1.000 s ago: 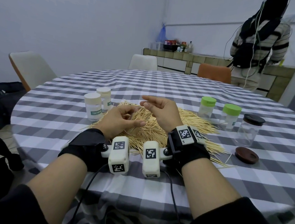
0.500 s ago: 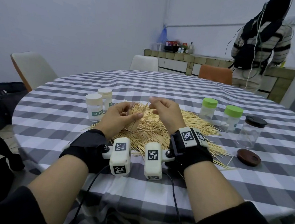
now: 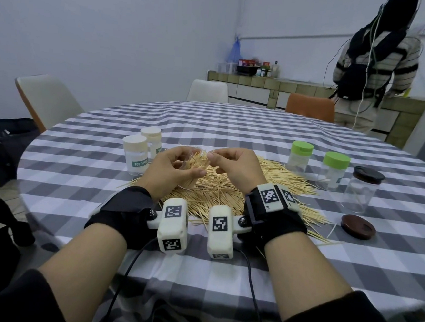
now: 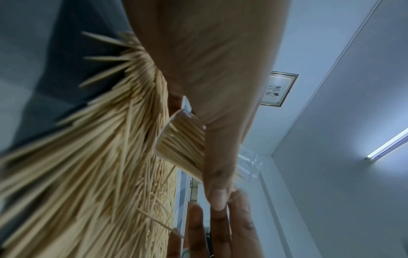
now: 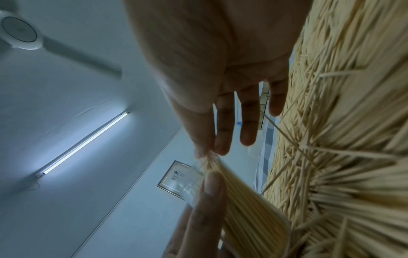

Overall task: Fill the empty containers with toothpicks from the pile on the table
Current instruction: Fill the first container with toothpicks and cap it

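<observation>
My left hand (image 3: 170,169) curled round a clear container (image 4: 181,141) packed with toothpicks, tilted just above the pile (image 3: 229,190) on the checked table (image 3: 234,127). My right hand (image 3: 233,167) pinched a few toothpick tips at its mouth. Beyond stood two cream-lidded jars (image 3: 141,152), two green-lidded jars (image 3: 316,166) and a dark-lidded jar (image 3: 360,190).

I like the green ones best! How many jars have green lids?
2. Both stand right of the toothpick pile: one green-lidded jar farther back, the other green-lidded jar beside it, next to the dark-lidded jar. None seems hidden.
</observation>
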